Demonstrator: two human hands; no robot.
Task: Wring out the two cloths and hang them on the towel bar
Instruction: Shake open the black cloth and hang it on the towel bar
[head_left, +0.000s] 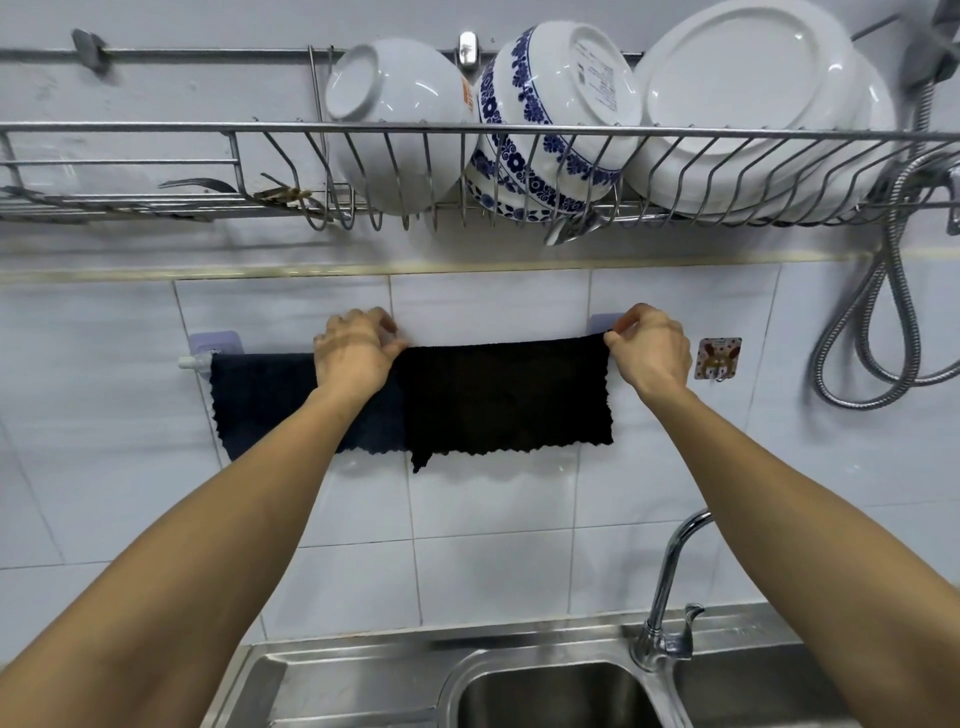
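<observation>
Both arms reach up from the lower corners of the frame to the tiled wall at centre. The left hand (356, 351) pinches the upper left corner of the black cloth (506, 397) between thumb and fingertips. The right hand (652, 348) pinches the upper right corner of the same cloth in the same manner. The cloth's top edge runs level between the two hands along the line of the towel bar (193, 362); its body hangs flat against the tiles, with a ragged lower edge.

The dark blue cloth (265, 402) hangs on the bar at centre left, just beside the black cloth. The left forearm crosses in front of its right part. Only the bar's white left end shows, next to a lilac wall mount (208, 342); a second lilac mount (605, 319) shows behind the right thumb.

Across the upper frame, a wire dish rack (156, 127) holds a white bowl (395, 98), a blue-patterned bowl (561, 104) and white plates (748, 98). A small adhesive hook (718, 358) sits on the wall just right of the right hand. A metal hose (883, 291) loops at the right edge. At the bottom of the frame, a chrome tap (670, 582) stands over the steel sink (363, 686).
</observation>
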